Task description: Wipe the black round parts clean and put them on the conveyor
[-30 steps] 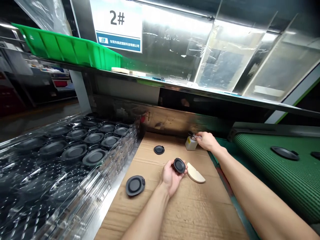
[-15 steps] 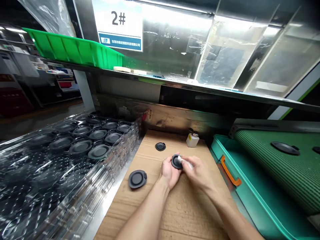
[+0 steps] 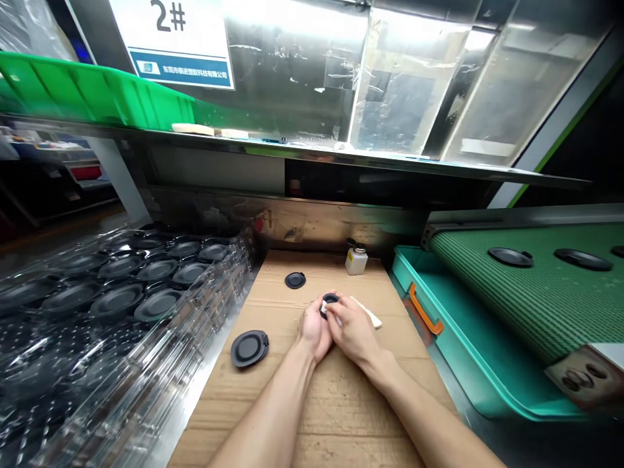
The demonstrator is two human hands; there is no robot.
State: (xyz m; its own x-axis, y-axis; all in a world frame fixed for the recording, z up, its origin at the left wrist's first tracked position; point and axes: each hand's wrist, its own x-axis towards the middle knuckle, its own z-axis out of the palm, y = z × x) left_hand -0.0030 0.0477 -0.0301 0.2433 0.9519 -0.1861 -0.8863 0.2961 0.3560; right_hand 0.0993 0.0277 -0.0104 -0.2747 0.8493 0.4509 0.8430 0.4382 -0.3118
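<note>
My left hand (image 3: 312, 328) is closed around a small black round part (image 3: 330, 299), held up above a sheet of cardboard (image 3: 336, 403). My right hand (image 3: 351, 328) pinches a small white wipe (image 3: 325, 309) and presses it against that part. Both hands touch each other at the middle of the cardboard. A pale flat wooden piece (image 3: 369, 314) lies just behind my right hand. A larger black disc (image 3: 249, 348) lies on the cardboard to the left, and a smaller black part (image 3: 295, 280) lies farther back.
A small white bottle (image 3: 356, 259) stands at the back of the cardboard. Clear plastic trays (image 3: 121, 312) holding several black discs are stacked on the left. A teal bin (image 3: 453, 351) and a green conveyor belt (image 3: 536, 292) carrying black discs are on the right. A shelf with a green tray (image 3: 97, 91) hangs overhead.
My right hand left the white bottle at the back and came to the black part in my left hand, where it now rubs with a white wipe. The view shifted rightward.
</note>
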